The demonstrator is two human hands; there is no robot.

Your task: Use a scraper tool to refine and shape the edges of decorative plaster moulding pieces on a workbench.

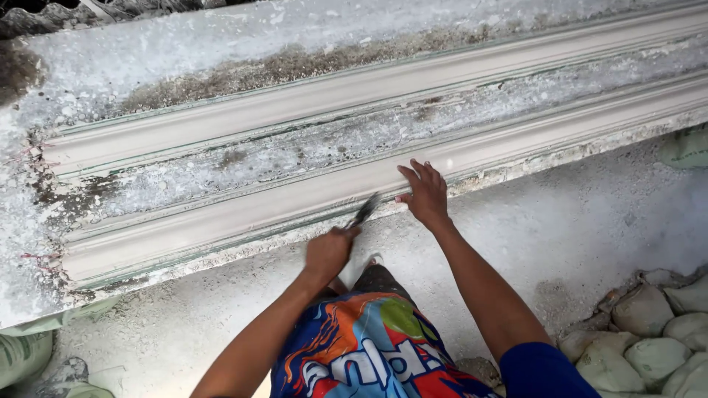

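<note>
Left hand (329,250): closed in a fist round the handle of a dark, narrow-bladed scraping tool (364,211), blurred, its tip at the front edge of the moulding.
Right hand (423,193): fingers spread wide and pressed flat on the same strip, holding nothing.
Work piece: the long pale-grey cast plaster moulding (243,214), lying along the near edge of the white-dusted casting bench (110,66), just beyond both hands.
Step in hand: it looks like trimming or scraping the moulding's lower edge while the flat hand steadies it.
Next move calls for: short, light strokes kept along the edge, the bracing hand clear of the blade.
Further back: a second matching pale moulding (310,96) runs parallel, apart from the first.
Right edge: a heap of grey-green filled sacks (649,332) on the floor.
</note>
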